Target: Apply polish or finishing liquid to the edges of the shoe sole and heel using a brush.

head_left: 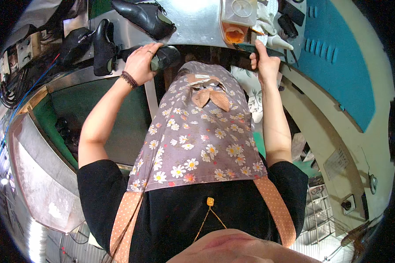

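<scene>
My left hand (140,63) is closed around a black shoe (166,57) at the near edge of the metal worktop. The shoe's opening, with a pale green lining, faces toward me, and its front part is hidden by my fingers. On the right, my right hand (267,63) is closed on a thin, dark greenish tool (243,47), whose exact kind I cannot make out. The tool's left end lies just below a container of orange liquid or glue (235,36). A white nozzle-tipped bottle (278,42) stands close to my right fingers.
Black shoes (145,19) (104,48) lie on the worktop (193,26) at the back left. A clear plastic tub (240,11) sits behind the orange container. To the right stands a blue vented machine panel (338,65). A green-lined bin (114,105) is at my left.
</scene>
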The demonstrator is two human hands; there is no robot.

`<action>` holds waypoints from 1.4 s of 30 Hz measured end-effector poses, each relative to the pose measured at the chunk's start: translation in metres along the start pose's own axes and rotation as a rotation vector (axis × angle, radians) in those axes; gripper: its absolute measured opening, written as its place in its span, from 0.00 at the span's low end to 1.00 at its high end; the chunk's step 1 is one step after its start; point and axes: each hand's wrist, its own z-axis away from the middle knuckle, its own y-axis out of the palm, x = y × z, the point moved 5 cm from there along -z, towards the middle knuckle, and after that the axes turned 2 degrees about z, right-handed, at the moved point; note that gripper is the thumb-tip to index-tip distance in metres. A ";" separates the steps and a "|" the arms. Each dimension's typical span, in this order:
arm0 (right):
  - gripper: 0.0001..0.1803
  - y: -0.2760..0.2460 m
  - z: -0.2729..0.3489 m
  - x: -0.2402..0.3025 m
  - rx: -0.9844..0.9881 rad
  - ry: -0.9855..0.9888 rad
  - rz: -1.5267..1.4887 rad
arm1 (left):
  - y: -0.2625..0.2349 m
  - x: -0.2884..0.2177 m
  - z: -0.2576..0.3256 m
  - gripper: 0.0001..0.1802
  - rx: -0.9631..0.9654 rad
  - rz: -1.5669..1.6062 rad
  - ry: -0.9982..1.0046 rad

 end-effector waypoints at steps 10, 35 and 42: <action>0.16 0.014 0.118 0.123 0.504 -0.468 -0.309 | -0.083 -0.097 0.024 0.43 -0.242 0.847 0.065; 0.11 0.006 0.155 0.145 0.594 -0.707 -0.150 | -0.113 -0.125 0.030 0.42 -0.298 0.750 0.322; 0.08 -0.005 0.156 0.160 0.447 -0.949 0.205 | -0.116 -0.128 0.029 0.42 -0.308 0.702 0.367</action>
